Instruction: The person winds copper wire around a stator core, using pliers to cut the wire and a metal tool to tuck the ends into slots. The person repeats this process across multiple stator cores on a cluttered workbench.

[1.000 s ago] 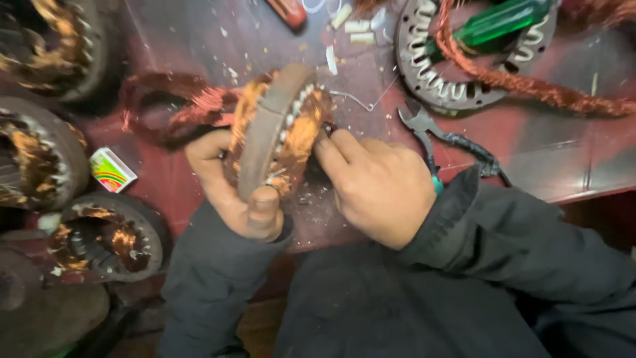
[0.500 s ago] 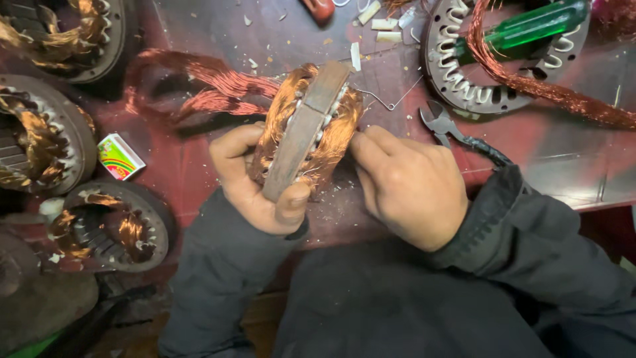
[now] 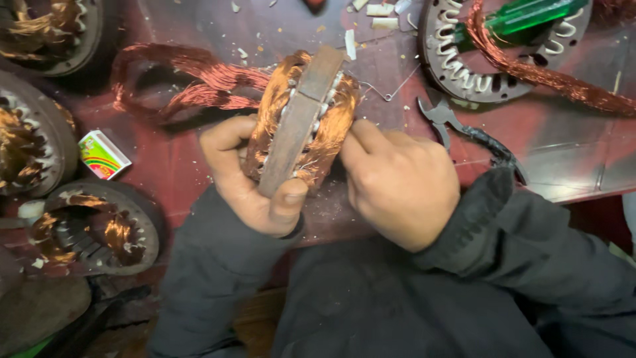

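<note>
Stator [image 3: 301, 122] held on edge, clamped by left hand [image 3: 248, 182]; copper winding pinched by right hand [image 3: 397, 182]. Pliers [image 3: 464, 129] at 3 o'clock.

I count one copper-wound stator [image 3: 301, 126] between my two hands, left [image 3: 255, 179] and right [image 3: 397, 182], plus four more wound stators around the red bench, at [image 3: 50, 30], [image 3: 26, 142], [image 3: 96, 229] and the stripped one [image 3: 464, 73]. There is one pair of pliers [image 3: 474, 136], one green-handled screwdriver [image 3: 530, 14], one small colourful box [image 3: 103, 154] and one loose copper coil [image 3: 179, 79].
</note>
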